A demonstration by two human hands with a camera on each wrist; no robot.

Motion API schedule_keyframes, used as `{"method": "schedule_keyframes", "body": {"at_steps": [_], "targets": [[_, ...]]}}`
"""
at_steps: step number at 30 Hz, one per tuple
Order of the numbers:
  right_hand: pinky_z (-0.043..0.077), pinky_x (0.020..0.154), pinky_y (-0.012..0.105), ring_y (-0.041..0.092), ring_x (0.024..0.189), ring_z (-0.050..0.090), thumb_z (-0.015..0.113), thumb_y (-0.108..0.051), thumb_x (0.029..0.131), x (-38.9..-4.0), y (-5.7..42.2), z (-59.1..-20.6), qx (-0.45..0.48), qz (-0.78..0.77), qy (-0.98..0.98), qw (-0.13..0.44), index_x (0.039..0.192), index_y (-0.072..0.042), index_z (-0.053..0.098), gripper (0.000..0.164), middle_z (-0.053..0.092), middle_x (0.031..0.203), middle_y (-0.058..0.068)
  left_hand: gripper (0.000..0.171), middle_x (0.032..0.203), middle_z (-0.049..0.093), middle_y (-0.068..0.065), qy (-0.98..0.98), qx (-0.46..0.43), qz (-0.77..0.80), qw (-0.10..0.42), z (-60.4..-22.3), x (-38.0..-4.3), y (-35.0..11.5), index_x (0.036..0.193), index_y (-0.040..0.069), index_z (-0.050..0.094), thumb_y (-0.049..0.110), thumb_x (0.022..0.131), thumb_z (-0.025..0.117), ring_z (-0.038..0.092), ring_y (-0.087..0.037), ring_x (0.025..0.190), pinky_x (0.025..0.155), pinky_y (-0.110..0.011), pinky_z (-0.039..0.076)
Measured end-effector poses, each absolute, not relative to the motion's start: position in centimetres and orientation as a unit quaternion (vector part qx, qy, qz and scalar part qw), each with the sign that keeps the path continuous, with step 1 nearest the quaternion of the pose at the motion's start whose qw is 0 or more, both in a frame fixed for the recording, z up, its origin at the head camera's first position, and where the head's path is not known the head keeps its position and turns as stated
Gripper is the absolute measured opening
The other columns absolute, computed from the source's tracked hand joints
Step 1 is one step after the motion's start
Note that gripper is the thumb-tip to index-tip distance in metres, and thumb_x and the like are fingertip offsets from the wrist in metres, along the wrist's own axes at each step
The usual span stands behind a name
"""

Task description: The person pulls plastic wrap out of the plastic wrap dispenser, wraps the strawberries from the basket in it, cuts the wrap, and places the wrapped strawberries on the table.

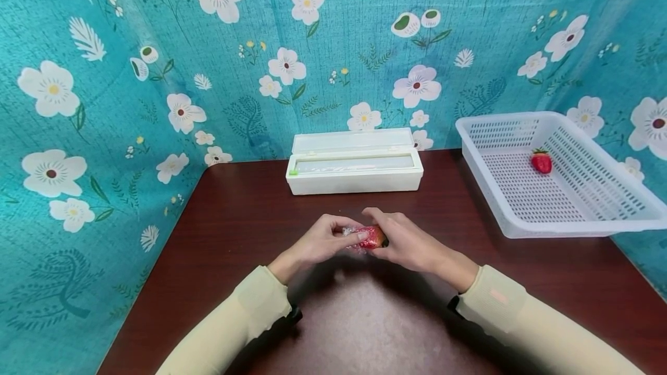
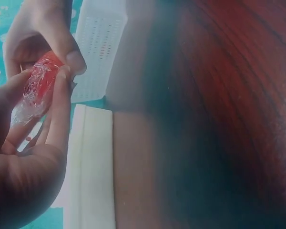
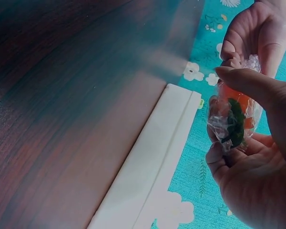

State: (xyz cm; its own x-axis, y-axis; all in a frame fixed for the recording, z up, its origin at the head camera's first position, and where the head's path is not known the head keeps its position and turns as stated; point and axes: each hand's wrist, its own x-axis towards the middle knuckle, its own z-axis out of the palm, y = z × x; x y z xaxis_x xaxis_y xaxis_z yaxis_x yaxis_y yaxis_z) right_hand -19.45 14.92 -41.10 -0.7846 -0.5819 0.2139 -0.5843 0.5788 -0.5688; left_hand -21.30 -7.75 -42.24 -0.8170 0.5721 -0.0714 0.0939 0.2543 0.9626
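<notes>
Between both hands is a red strawberry (image 1: 373, 238) wrapped in clear cling film (image 2: 29, 109). My left hand (image 1: 324, 241) pinches its film-covered end, the thumb lying along the red side. On the other end, my right hand (image 1: 406, 242) grips the fruit with thumb and fingers around the leafy top. In the right wrist view the green leaves (image 3: 235, 123) show through crinkled film. The strawberry is held above the dark table, in front of a white cling film dispenser box (image 1: 356, 183) whose clear lid (image 1: 351, 140) stands raised.
A white plastic basket (image 1: 500, 201) with slotted sides stands at the right of the dark wood table (image 1: 234, 207). One more strawberry (image 1: 541, 162) lies inside it. A teal flowered curtain (image 1: 234, 62) hangs behind and beside the table. The dispenser has a small green slider (image 1: 293, 172).
</notes>
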Motion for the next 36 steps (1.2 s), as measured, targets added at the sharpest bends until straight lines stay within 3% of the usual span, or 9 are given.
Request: {"method": "schedule_keyframes", "body": {"at_steps": [3, 6, 11, 20, 27, 30, 33, 36], "targets": [[0.055, 0.068, 0.021, 0.008, 0.078, 0.061, 0.09, -0.006, 0.08, -19.44, 14.82, -41.09, 0.331, 0.317, -0.889, 0.004, 0.141, 0.001, 0.05, 0.073, 0.071, 0.096, 0.003, 0.024, 0.101, 0.079, -0.008, 0.763, 0.211, 0.576, 0.202, -42.32, -21.28, -7.75, 0.118, 0.004, 0.078, 0.018, 0.098, 0.075, 0.069, -0.024, 0.08, 0.08, -0.043, 0.062], [0.055, 0.07, 0.021, 0.008, 0.079, 0.061, 0.09, -0.006, 0.08, -19.39, 14.74, -41.15, 0.332, 0.314, -0.889, 0.004, 0.141, 0.001, 0.05, 0.073, 0.071, 0.099, 0.005, 0.022, 0.094, 0.078, -0.004, 0.763, 0.197, 0.582, 0.203, -42.37, -21.28, -7.7, 0.114, 0.003, 0.08, 0.016, 0.097, 0.076, 0.065, -0.017, 0.075, 0.069, -0.03, 0.055], [0.056, 0.071, 0.02, 0.01, 0.081, 0.062, 0.09, -0.005, 0.08, -19.28, 14.66, -41.2, 0.336, 0.317, -0.887, -0.001, 0.141, 0.001, 0.05, 0.073, 0.072, 0.102, 0.007, 0.022, 0.093, 0.078, -0.005, 0.761, 0.184, 0.585, 0.21, -42.31, -21.26, -7.71, 0.113, 0.0, 0.079, 0.014, 0.097, 0.075, 0.062, -0.008, 0.072, 0.066, -0.024, 0.051], [0.059, 0.078, 0.024, 0.011, 0.087, 0.064, 0.091, -0.009, 0.081, -19.31, 14.81, -41.24, 0.337, 0.318, -0.886, 0.009, 0.127, -0.004, 0.058, 0.057, 0.071, 0.107, 0.006, 0.023, 0.097, 0.078, -0.006, 0.761, 0.167, 0.59, 0.212, -42.31, -21.1, -7.77, 0.116, 0.002, 0.079, 0.015, 0.097, 0.075, 0.063, -0.013, 0.077, 0.072, -0.03, 0.056], [0.056, 0.076, 0.026, 0.009, 0.083, 0.061, 0.09, -0.013, 0.082, -19.72, 15.53, -41.35, 0.34, 0.276, -0.898, 0.045, 0.118, -0.007, 0.068, 0.042, 0.069, 0.105, 0.0, 0.026, 0.093, 0.073, -0.003, 0.78, 0.171, 0.574, 0.184, -42.33, -21.08, -8.05, 0.12, 0.004, 0.076, 0.019, 0.1, 0.072, 0.061, -0.014, 0.073, 0.067, -0.029, 0.053], [0.056, 0.074, 0.028, 0.009, 0.08, 0.059, 0.09, -0.013, 0.083, -19.79, 15.65, -41.34, 0.328, 0.264, -0.905, 0.052, 0.115, -0.008, 0.07, 0.038, 0.07, 0.103, -0.001, 0.028, 0.099, 0.075, -0.008, 0.77, 0.173, 0.583, 0.191, -42.26, -21.09, -8.15, 0.124, 0.005, 0.073, 0.02, 0.1, 0.072, 0.07, -0.021, 0.08, 0.079, -0.04, 0.061], [0.055, 0.073, 0.029, 0.01, 0.079, 0.059, 0.09, -0.015, 0.082, -19.82, 15.54, -41.37, 0.305, 0.26, -0.914, 0.056, 0.112, -0.008, 0.071, 0.036, 0.071, 0.099, -0.001, 0.037, 0.11, 0.075, -0.012, 0.753, 0.166, 0.604, 0.201, -42.36, -21.05, -8.19, 0.131, 0.003, 0.066, 0.019, 0.099, 0.074, 0.075, -0.031, 0.095, 0.092, -0.051, 0.06], [0.055, 0.071, 0.028, 0.011, 0.078, 0.059, 0.091, -0.017, 0.081, -19.82, 15.42, -41.52, 0.272, 0.262, -0.924, 0.063, 0.109, -0.007, 0.072, 0.035, 0.072, 0.095, 0.0, 0.044, 0.112, 0.074, -0.015, 0.745, 0.143, 0.618, 0.204, -42.56, -20.93, -8.2, 0.132, 0.001, 0.061, 0.019, 0.096, 0.078, 0.077, -0.034, 0.101, 0.095, -0.052, 0.059]]}}
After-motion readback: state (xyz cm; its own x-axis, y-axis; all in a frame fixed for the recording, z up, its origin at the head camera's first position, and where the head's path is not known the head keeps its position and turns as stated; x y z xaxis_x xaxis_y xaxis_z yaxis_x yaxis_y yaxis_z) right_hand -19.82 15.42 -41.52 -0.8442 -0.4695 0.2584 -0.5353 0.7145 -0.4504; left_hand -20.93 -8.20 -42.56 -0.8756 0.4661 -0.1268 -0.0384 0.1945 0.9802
